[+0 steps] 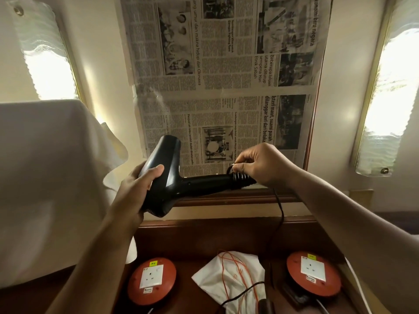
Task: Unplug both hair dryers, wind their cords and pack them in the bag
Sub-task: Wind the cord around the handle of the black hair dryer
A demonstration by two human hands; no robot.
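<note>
Gripping the black hair dryer (167,177) by its barrel with my left hand (136,189), handle pointing right, my right hand (260,165) fingers pinch its cord (280,214), coiled at the handle's end; white bag (231,282) lies below.

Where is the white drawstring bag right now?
In the head view, the white bag lies low centre on the wooden desk, between the two red socket discs, below the held hair dryer.

left hand (138,189) gripping black hair dryer (167,177), right hand (260,164) pinching cord (280,214)
</note>
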